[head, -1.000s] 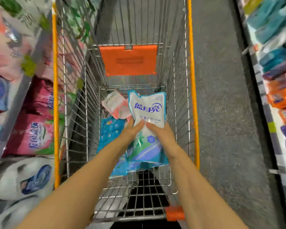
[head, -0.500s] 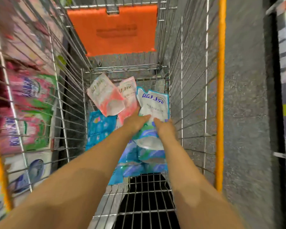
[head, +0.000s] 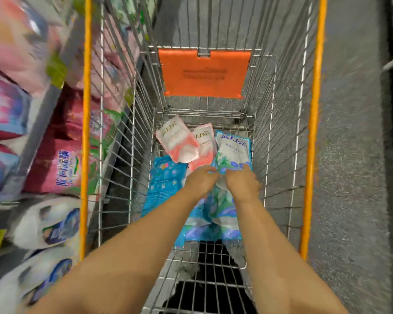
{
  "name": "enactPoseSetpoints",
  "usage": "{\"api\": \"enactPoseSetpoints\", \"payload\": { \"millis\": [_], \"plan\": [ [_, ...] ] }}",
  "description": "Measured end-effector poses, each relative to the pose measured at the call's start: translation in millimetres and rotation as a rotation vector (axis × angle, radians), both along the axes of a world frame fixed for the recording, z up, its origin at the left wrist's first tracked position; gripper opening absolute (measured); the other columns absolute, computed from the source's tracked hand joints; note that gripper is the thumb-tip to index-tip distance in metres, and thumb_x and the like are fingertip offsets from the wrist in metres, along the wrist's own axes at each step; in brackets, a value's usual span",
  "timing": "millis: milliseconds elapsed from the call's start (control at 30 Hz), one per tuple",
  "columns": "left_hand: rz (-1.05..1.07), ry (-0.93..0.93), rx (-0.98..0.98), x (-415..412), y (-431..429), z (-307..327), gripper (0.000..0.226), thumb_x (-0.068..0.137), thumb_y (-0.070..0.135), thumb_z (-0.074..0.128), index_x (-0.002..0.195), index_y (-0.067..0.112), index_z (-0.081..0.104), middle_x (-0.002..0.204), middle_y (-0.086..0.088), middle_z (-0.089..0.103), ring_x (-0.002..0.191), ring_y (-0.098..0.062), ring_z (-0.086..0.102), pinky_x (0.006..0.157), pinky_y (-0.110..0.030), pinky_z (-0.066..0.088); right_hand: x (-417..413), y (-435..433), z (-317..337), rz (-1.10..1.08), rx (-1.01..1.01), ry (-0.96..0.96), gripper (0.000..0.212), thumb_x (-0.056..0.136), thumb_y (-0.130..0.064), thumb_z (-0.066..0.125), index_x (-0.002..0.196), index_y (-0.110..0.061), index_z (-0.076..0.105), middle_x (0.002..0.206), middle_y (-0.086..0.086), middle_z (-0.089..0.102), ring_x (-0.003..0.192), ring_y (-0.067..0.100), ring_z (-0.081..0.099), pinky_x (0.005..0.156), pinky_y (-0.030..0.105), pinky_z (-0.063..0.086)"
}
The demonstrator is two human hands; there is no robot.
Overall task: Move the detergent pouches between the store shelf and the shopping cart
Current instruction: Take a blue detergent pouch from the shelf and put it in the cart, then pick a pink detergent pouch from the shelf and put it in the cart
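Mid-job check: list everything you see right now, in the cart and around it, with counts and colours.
shopping cart: one, steel wire with orange rims, centre of view
flap: one, orange, cart's far end
pink-and-white pouches: two, overlapping, far end of basket floor
white-and-blue pouch: one, far right of basket
blue pouch: one, left on basket floor
blue-green pouches: count unclear, under the forearms
shelf bags: many, pink, red, white, shelves left of cart, blurred
floor: grey, right of cart
left hand: grips white-and-blue pouch's near edge
right hand: grips the same edge
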State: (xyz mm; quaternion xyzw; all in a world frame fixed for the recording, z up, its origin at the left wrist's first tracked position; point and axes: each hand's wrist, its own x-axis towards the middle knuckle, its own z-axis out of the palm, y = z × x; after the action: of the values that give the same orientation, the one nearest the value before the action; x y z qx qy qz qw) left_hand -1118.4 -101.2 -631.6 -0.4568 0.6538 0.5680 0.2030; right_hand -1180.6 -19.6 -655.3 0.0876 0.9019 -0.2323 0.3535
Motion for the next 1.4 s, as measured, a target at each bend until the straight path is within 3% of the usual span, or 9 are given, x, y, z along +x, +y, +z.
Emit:
{"api": "enactPoseSetpoints", "payload": {
  "millis": [167,300,467,633,767,1000,1133,1300,1400],
  "plan": [
    [0.156,0.163,-0.105,32.2,-3.8,51.7,0.021,0.074,0.036,0.054,0.089,0.024,0.064,0.097,-0.012,0.07,0.092,-0.027,0.067,0.078,-0.033,0.05,36.4,-16.7,62.5,0.081,-0.141,0.087,0.04,0.088,-0.028,0.049,0.127,-0.02,0.05,0.127,0.011,0.059,0.119,0.032,0.052,0.103,0.041,0.036],
    [0.206,0.313,-0.215,83.5,-6.3,101.1,0.02,0.09,0.015,0.053,0.105,0.012,0.067,0.096,-0.012,0.069,0.084,-0.024,0.068,0.06,-0.02,0.043,91.3,-23.5,118.6,0.134,-0.333,0.2,0.034,0.088,-0.022,0.05,0.12,-0.016,0.059,0.122,0.014,0.062,0.114,0.031,0.056,0.094,0.036,0.043],
    [0.346,0.516,-0.512,196.8,-10.2,187.6,0.026,0.086,0.028,0.056,0.095,0.009,0.069,0.092,-0.015,0.07,0.087,-0.029,0.066,0.076,-0.035,0.051,194.1,-39.5,208.7,0.26,-0.605,0.375,0.028,0.089,-0.019,0.053,0.113,-0.014,0.064,0.116,0.011,0.066,0.11,0.028,0.058,0.087,0.032,0.043],
    [0.602,0.708,-0.78,325.6,-24.3,296.7,0.012,0.084,0.017,0.06,0.075,0.013,0.066,0.073,-0.011,0.068,0.067,-0.024,0.06,0.067,-0.031,0.047,311.4,-70.2,308.5,0.441,-0.933,0.461,0.02,0.09,-0.023,0.055,0.103,-0.014,0.067,0.104,0.009,0.069,0.098,0.024,0.06,0.08,0.031,0.042],
    [0.799,0.799,-0.972,450.4,-30.9,378.3,0.024,0.085,0.016,0.062,0.064,0.026,0.059,0.057,0.008,0.061,0.056,-0.007,0.057,0.062,-0.028,0.046,420.2,-94.0,382.1,0.648,-1.191,0.448,0.01,0.088,-0.023,0.054,0.083,-0.023,0.062,0.079,-0.002,0.065,0.084,0.019,0.06,0.07,0.028,0.042],
    [0.927,0.725,-1.358,600.3,-46.2,485.7,0.018,0.086,0.021,0.063,0.068,0.024,0.061,0.053,0.01,0.06,0.055,-0.003,0.058,0.059,-0.025,0.047,553.5,-142.4,493.0,1.011,-1.483,0.427,0.015,0.086,-0.024,0.055,0.072,-0.027,0.058,0.075,-0.002,0.065,0.08,0.023,0.062,0.072,0.033,0.047],
    [0.963,0.541,-1.542,671.4,-54.0,544.2,0.016,0.085,0.026,0.063,0.07,0.026,0.062,0.054,0.009,0.062,0.058,-0.008,0.06,0.061,-0.026,0.049,610.5,-168.0,557.6,1.266,-1.666,0.457,0.013,0.088,-0.023,0.055,0.076,-0.026,0.059,0.07,-0.01,0.06,0.071,0.006,0.055,0.059,0.012,0.038],
    [0.987,0.258,-1.656,754.2,-50.7,611.3,0.01,0.086,0.031,0.061,0.077,0.029,0.059,0.059,0.007,0.065,0.05,-0.003,0.057,0.055,-0.018,0.046,667.2,-199.3,622.3,1.442,-1.843,0.504,0.009,0.09,-0.025,0.055,0.085,-0.023,0.062,0.079,-0.003,0.063,0.079,0.018,0.057,0.068,0.031,0.039],
    [1.009,0.078,-1.718,798.6,-45.3,637.7,0.007,0.089,0.033,0.058,0.089,0.026,0.058,0.069,0.005,0.065,0.05,-0.001,0.056,0.052,-0.014,0.043,703.2,-219.5,643.0,1.568,-1.796,0.481,0.009,0.089,-0.024,0.054,0.083,-0.025,0.061,0.075,-0.004,0.062,0.082,0.02,0.061,0.069,0.03,0.041]
  ]
}}
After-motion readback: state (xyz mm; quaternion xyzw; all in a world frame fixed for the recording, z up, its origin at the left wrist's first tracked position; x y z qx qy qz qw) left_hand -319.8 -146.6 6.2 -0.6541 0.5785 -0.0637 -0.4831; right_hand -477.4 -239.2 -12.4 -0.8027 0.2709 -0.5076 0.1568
